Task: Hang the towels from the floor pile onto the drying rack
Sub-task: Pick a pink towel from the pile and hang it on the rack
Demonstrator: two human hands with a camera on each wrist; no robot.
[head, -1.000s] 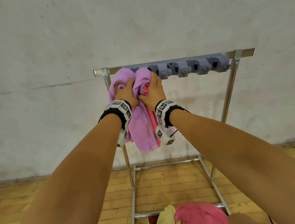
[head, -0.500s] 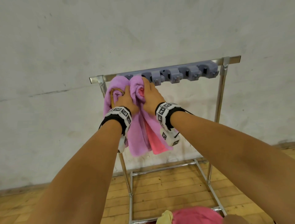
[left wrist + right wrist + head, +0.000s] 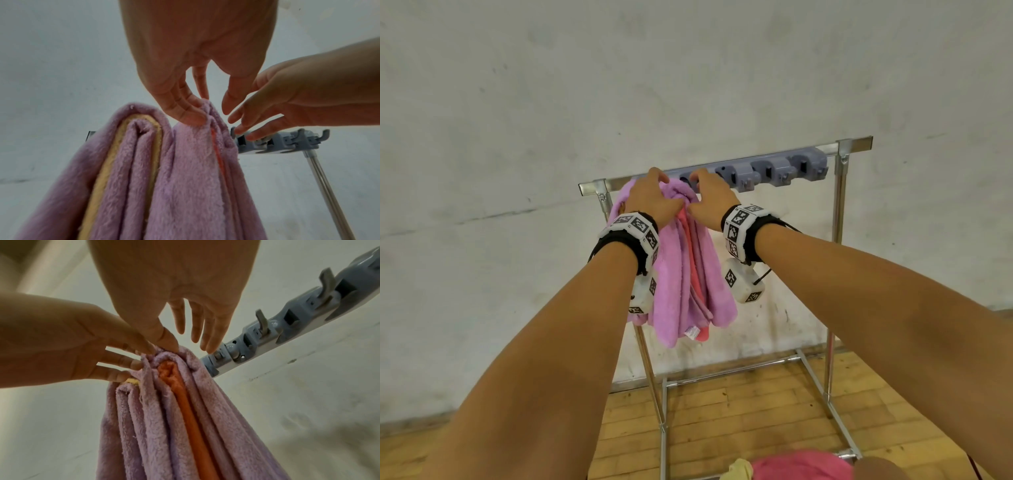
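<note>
On the wooden floor, nearest the camera, a pink towel and a yellow towel lie piled at the foot of the drying rack. Higher up, two purple towels hang side by side from the rack's grey hook strip. The left hand has loosely spread fingers whose tips touch the right-hand towel's top fold. The right hand is open too, thumb on that fold, fingertips by the hooks.

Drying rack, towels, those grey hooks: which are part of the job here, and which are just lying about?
Part of the job:
- purple towels
- drying rack
- floor pile
- left hand
- right hand

Just there:
- grey hook strip, unused hooks
- wall
- wooden floor
</note>
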